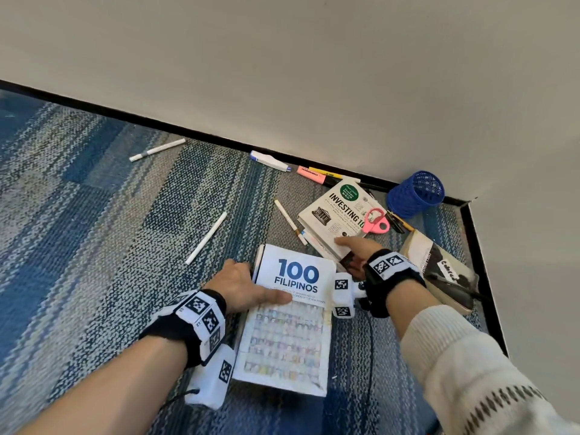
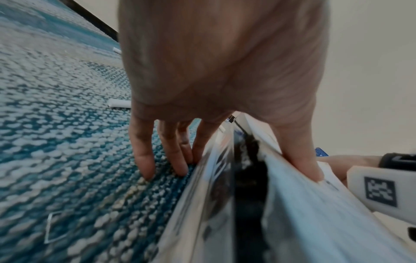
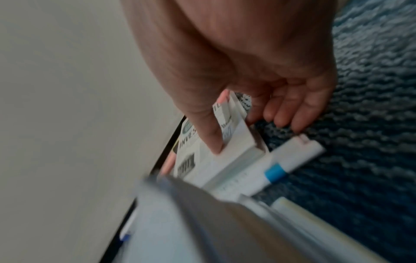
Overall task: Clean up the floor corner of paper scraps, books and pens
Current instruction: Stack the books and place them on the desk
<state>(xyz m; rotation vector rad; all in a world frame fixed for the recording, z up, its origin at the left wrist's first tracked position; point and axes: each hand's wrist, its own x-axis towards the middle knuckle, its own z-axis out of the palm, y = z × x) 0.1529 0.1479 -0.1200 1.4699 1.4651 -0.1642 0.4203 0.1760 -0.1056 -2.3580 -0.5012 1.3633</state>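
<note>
— Now, what has the left hand (image 1: 241, 285) got?
— It grips the "100 Filipinos" book (image 1: 287, 321) on the carpet (image 1: 94, 233), thumb on the cover, fingers at its left edge.
— And the right hand (image 1: 357, 249)?
— It pinches the near corner of the "Investing 101" book (image 1: 337, 211), thumb on top; pink scissors (image 1: 375, 221) lie on that book, near the blue pen cup (image 1: 414, 193) in the corner.

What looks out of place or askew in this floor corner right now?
The blue mesh pen cup lies tipped on its side by the wall, with pens and highlighters scattered over the carpet. Pink scissors sit on the Investing 101 book, which lies crooked across several pens.
</note>
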